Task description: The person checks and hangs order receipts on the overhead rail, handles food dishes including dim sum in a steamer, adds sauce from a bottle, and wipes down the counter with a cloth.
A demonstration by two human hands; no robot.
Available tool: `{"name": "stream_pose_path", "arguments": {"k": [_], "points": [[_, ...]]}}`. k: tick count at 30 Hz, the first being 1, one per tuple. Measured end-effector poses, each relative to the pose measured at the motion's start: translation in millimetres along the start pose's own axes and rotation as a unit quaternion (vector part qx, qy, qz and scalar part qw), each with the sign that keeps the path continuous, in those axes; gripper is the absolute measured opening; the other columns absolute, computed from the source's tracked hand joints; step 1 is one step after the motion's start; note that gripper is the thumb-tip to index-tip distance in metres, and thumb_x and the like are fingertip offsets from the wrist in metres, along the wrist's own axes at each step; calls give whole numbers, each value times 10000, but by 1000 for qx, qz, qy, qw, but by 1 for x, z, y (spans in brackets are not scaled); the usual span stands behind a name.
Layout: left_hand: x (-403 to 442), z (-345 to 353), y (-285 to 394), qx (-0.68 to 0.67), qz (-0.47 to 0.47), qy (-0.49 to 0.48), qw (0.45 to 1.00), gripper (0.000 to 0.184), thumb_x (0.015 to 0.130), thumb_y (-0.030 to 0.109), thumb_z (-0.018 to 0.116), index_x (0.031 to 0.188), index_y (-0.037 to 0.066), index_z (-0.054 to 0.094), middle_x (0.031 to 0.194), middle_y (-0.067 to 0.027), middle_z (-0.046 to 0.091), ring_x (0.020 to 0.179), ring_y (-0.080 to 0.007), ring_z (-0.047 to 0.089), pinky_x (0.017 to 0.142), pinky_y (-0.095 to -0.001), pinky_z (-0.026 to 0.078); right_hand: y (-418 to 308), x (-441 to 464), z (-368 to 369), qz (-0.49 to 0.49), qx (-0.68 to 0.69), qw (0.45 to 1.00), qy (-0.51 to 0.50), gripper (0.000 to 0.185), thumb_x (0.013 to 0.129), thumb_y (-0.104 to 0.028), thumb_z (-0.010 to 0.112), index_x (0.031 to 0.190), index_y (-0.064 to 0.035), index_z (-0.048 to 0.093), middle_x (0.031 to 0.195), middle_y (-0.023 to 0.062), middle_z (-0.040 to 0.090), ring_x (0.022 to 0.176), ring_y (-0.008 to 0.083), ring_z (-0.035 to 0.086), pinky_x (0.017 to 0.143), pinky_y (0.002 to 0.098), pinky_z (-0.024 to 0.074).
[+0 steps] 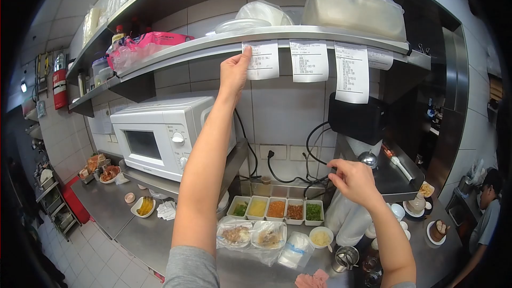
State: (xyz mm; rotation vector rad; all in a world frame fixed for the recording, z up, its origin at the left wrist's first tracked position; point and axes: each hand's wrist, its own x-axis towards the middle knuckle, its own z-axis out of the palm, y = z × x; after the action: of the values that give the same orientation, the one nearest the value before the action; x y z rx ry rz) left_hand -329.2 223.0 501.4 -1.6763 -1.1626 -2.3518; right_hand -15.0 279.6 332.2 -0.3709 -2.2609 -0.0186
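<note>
My left hand (234, 74) reaches up to the shelf edge and pinches a printed order slip (260, 60) at its upper left, thumb over the paper. To the right, a second order slip (309, 61) and a longer order slip (352, 72) hang from the same edge, with another slip partly behind. Lower down, my right hand (354, 180) is in mid-air with its fingers loosely bent and apart; nothing shows in it. Nearest to it are a silver call bell (368, 159) and black cables (314, 149) along the wall.
A white microwave (160, 133) stands at left. Below are several topping containers (276, 209), plastic-wrapped food (250, 234), a small bowl (321, 237) and a metal cup (345, 258). The shelf (213, 42) bears a plastic bin (352, 10). A co-worker (485, 208) is at far right.
</note>
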Motion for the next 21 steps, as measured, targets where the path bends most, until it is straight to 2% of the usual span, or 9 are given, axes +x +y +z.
{"name": "stream_pose_path", "arguments": {"k": [5,7,9,11,14,15,16,18,21], "points": [[-39,-5,6,24,-114,8,993,609,949,506,290,1224,11,513,1170,-109,581,1075,-206,548,929,-353,329,0,-2,1,0,18,1000,23,159,751,-125,638,904,-89,617,699,64,629,602,247,601,537,348,454],[-74,-8,-5,-5,-98,31,995,579,957,470,266,1257,27,487,1197,-108,563,1130,-221,515,971,-376,271,0,-7,1,9,61,998,34,155,752,-109,638,905,-83,625,696,60,622,588,225,590,543,327,449],[-130,-12,-18,-28,-82,33,996,566,960,455,276,1241,15,495,1179,-102,574,1123,-219,519,968,-363,286,8,-19,7,-28,185,978,93,151,771,-68,632,919,-42,628,704,49,614,602,142,567,574,263,435],[-201,-17,-43,-9,-92,-36,995,529,962,424,312,1202,1,521,1152,-96,585,1110,-215,524,963,-344,309,-11,-50,7,71,408,899,140,101,822,-23,598,913,11,626,797,26,616,713,64,531,650,202,424],[-319,-16,-65,39,-179,-126,975,291,932,234,501,1057,-11,595,1052,-62,610,1020,-150,529,918,-283,378,-26,-108,25,118,438,888,75,102,831,-18,588,919,2,635,831,25,631,737,80,557,658,221,437],[-360,-16,-78,64,-209,-152,964,235,914,192,530,1022,-2,607,1026,-61,610,1015,-156,533,918,-280,377,-28,-131,34,190,446,874,-4,111,839,-50,591,927,0,637,845,27,638,740,76,560,661,230,443],[-394,-15,-79,125,-219,-193,948,193,888,165,555,1006,28,622,999,-76,606,996,-174,544,909,-281,380,-27,-153,47,192,430,880,-68,121,835,-67,595,930,-6,640,851,44,640,747,94,571,669,244,450],[-466,-19,-101,124,-240,-245,931,191,843,156,595,1008,66,633,957,-103,599,960,-215,564,900,-309,387,-25,-200,83,194,372,894,-160,155,816,-103,610,940,-18,646,847,74,634,760,153,592,679,279,463],[-534,-16,-103,214,-217,-338,890,244,790,168,638,1021,92,642,1056,-97,561,1021,-253,521,948,-431,321,-35,-274,132,225,187,929,-225,190,764,-146,629,920,-42,658,849,91,601,838,260,586,706,366,456]]}}
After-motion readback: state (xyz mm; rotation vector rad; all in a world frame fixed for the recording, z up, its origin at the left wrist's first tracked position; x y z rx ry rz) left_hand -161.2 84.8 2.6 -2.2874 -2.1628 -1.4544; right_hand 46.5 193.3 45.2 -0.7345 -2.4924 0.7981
